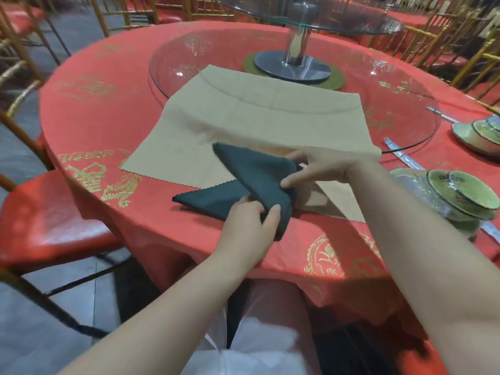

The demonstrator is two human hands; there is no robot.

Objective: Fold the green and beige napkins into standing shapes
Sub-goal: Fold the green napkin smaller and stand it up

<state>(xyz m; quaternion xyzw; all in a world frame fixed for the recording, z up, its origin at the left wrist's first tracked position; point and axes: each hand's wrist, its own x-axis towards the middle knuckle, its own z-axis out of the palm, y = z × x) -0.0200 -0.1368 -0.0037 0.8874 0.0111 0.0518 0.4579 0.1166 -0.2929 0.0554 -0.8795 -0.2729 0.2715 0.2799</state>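
Observation:
A dark green napkin (pixel 251 180), folded into a pointed shape, lies near the table's front edge, partly on top of the beige napkin (pixel 257 115). The beige napkin is spread flat, its far part resting on the glass turntable (pixel 400 109). My left hand (pixel 246 226) pinches the green napkin's near corner between thumb and fingers. My right hand (pixel 322 166) grips the green napkin's right fold, which is lifted off the table. One green point sticks out to the left, another points away from me.
The round table wears a red cloth (pixel 94 117) with gold print. Stacked green dishes (pixel 460 196) wrapped in plastic and more dishes (pixel 479 133) sit at the right. A metal stand (pixel 293 63) rises from the turntable. Red-cushioned gold chairs (pixel 46 220) surround the table.

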